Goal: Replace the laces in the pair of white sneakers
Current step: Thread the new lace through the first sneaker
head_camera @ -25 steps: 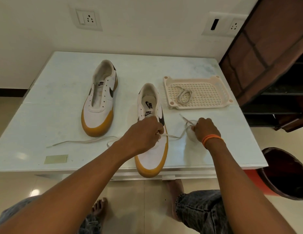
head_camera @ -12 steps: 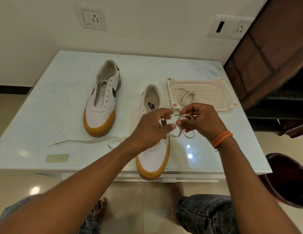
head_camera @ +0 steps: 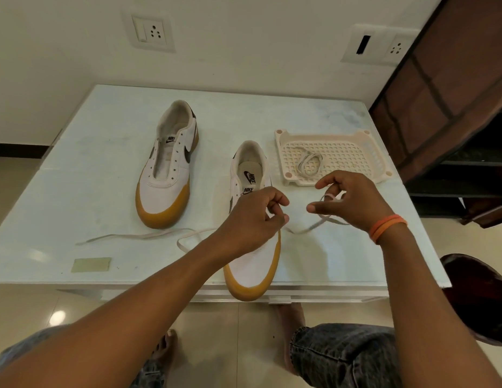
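1. Two white sneakers are set on the table (head_camera: pixel 76 169): the far sneaker (head_camera: pixel 168 166) at left, unlaced; the near sneaker (head_camera: pixel 251 264) at the front edge.
2. A white lace (head_camera: pixel 314 226) is pinched by the left hand (head_camera: pixel 252 219) over the near sneaker, fingers curled.
3. The same lace is looped around the curled fingers of the right hand (head_camera: pixel 353 200).
4. A coiled lace (head_camera: pixel 308 163) is seen in the tray (head_camera: pixel 367 152).
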A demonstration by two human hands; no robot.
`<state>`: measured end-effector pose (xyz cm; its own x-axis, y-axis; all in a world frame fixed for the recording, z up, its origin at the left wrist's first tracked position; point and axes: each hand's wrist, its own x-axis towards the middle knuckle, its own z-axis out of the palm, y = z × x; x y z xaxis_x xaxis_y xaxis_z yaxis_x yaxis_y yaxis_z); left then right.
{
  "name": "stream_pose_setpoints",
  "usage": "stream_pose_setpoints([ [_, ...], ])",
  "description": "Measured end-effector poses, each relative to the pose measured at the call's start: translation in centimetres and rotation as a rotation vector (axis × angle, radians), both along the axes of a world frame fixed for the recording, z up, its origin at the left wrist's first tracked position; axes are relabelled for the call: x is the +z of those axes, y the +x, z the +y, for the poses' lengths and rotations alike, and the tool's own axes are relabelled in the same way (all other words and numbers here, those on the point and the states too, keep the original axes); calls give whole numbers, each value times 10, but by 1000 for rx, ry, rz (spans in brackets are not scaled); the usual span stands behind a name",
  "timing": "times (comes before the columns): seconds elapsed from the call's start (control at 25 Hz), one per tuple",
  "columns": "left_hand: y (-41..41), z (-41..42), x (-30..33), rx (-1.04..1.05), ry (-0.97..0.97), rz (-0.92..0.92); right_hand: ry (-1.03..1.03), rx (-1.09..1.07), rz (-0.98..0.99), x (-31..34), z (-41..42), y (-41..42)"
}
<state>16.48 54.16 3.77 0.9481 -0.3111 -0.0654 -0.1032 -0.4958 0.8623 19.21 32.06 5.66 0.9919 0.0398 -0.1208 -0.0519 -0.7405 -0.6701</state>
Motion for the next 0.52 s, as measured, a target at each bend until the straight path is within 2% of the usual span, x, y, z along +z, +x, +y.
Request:
stream_pose_setpoints([
  [0.08,-2,1,0,-45,46,-20,-318,54,47,-9,2,1],
  [0.16,-4,0,0,-57,57,-24,-303,52,-33,-14,8,4],
  [0.2,-4,0,1,-44,40,-19,-179,17,-113,-10,11,5],
  [0.24,-4,0,2,-21,3,-3,36,-37,-143,-4,15,6],
  [0.32,0,0,8,21,-117,68,564,-57,-82,13,25,4],
  [0.36,2,0,12,22,-174,112,740,-18,-46,18,31,2],
  [0.4,4,0,15,8,-222,155,824,35,-23,20,37,0],
  [0.52,5,-1,21,-28,-335,207,822,145,10,19,53,-7],
])
